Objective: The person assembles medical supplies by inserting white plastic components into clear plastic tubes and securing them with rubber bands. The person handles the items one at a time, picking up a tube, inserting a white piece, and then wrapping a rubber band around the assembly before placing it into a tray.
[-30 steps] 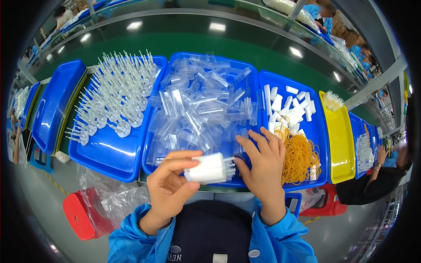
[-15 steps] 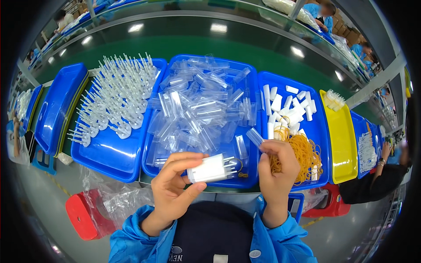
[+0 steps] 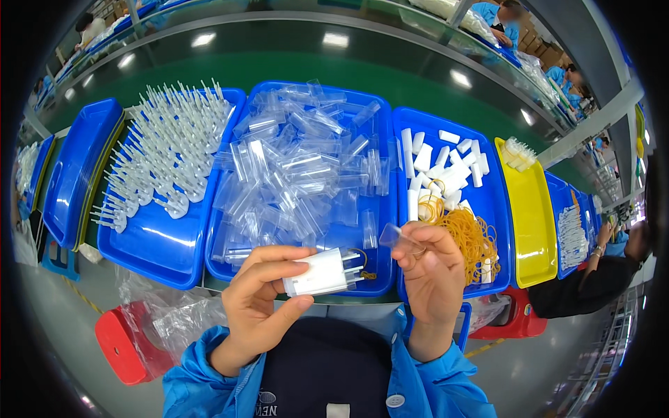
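My left hand (image 3: 268, 296) is closed around a white block (image 3: 317, 273) with several thin pale rods sticking out on its right side. Fingers lie above and the thumb below it. To the right, my right hand (image 3: 433, 275) pinches a short clear plastic sleeve (image 3: 391, 235) between thumb and fingers, apart from the block. Both hands hover over the near edge of a blue tray (image 3: 334, 233) heaped with clear plastic sleeves (image 3: 300, 167). Close beyond my right hand is a pile of tan rubber bands (image 3: 472, 237), beside white pieces (image 3: 446, 167) in another blue tray (image 3: 498, 223).
At left, a blue tray (image 3: 150, 240) carries many upright white rods (image 3: 167, 132); stacked trays (image 3: 77, 174) stand beyond it. A yellow tray (image 3: 529, 230) is at right. Red stools (image 3: 122, 345) stand below the table. A co-worker's black sleeve (image 3: 578, 289) shows at far right.
The clear sleeve in my right hand has turned, and the fingers have shifted round it. The whole view has slid, so trays sit further left. My left hand keeps its hold on the block.
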